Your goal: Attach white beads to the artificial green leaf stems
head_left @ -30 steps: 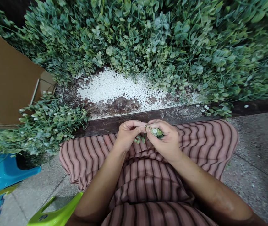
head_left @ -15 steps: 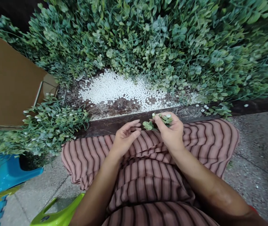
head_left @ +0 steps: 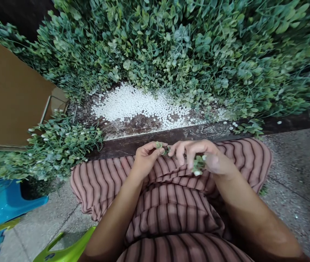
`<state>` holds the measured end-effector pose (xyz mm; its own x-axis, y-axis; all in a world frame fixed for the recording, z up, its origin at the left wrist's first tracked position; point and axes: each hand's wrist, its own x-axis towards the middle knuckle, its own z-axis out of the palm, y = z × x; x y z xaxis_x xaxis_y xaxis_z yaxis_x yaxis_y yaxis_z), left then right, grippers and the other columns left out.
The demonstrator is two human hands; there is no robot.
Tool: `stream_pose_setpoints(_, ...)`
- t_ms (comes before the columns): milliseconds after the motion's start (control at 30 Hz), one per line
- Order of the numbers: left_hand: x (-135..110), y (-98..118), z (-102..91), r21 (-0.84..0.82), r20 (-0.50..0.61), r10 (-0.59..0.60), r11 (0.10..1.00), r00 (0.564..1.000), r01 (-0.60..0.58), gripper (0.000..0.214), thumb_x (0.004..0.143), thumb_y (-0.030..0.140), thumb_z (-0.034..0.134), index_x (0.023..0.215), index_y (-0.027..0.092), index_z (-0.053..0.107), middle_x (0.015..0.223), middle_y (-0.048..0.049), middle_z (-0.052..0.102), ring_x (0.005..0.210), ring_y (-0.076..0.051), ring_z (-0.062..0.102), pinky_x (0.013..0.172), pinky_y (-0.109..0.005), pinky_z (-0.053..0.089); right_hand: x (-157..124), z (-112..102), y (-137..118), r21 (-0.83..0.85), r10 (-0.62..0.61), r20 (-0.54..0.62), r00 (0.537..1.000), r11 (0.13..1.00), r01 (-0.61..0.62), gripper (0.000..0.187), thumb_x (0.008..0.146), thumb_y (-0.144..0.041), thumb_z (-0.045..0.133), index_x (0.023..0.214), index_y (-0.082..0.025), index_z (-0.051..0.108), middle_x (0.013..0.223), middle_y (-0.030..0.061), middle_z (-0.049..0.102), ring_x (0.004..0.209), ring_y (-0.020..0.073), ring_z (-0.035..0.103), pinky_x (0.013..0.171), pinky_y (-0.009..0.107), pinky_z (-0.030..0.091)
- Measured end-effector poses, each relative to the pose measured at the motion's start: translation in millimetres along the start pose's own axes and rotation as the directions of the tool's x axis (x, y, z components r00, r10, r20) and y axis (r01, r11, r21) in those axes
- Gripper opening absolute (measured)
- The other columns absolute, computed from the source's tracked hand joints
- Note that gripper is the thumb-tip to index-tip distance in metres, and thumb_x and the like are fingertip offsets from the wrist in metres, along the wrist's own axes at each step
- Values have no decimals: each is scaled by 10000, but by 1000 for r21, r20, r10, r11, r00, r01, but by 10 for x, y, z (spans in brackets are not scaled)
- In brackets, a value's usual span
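Note:
My left hand (head_left: 147,156) is closed, thumb and fingertips pinching the leafy tip of a small green artificial sprig (head_left: 158,145). Close by on the right, my right hand (head_left: 205,154) is turned knuckles up with its fingers curled, partly smeared by motion. Under its fingers, leaves of the sprig with white beads on them (head_left: 197,166) show against the striped cloth; the stem between the two hands is mostly hidden. Beyond the hands, a heap of small white beads (head_left: 133,102) lies on a dark wooden board (head_left: 133,143).
A large mass of green artificial foliage (head_left: 171,47) fills the far side. Bead-tipped sprigs (head_left: 62,134) lie at left by a brown cardboard box (head_left: 13,98). A blue plastic stool (head_left: 4,203) and a green one (head_left: 64,247) stand lower left. Striped cloth (head_left: 165,203) covers my lap.
My left hand has gone from open to pinching the sprig's leafy tip. My right hand has turned over and moved slightly right and nearer me, with the beaded leaves now lower.

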<state>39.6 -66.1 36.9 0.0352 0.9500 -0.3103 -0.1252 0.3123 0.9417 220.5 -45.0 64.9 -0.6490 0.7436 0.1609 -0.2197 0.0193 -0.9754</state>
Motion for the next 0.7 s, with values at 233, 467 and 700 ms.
stream_pose_setpoints(233,3,78,-15,91,82,105,989,991,-113,102,633,285,715,688,201,732,752,-48,614,788,-158,554,766,-298,455,-17,-61,131,149,106,77,991,982,-117,574,808,-614,422,470,-176,573,703,78,644,883,220,599,812,432,468)
stream_pose_setpoints(467,29,96,-4,84,128,146,984,981,-158,93,643,278,708,700,208,730,724,-35,598,733,-141,548,717,-277,453,-14,-3,251,95,244,-245,938,969,-228,277,709,-338,689,915,-171,607,859,35,629,778,137,609,719,300,517)
stream_pose_setpoints(700,124,43,73,112,-48,249,964,967,-242,64,596,216,725,642,201,684,702,-13,621,702,-135,560,710,-276,452,58,268,409,-23,199,-376,905,974,-223,260,767,-388,587,927,-183,584,843,20,625,725,125,577,673,261,495)
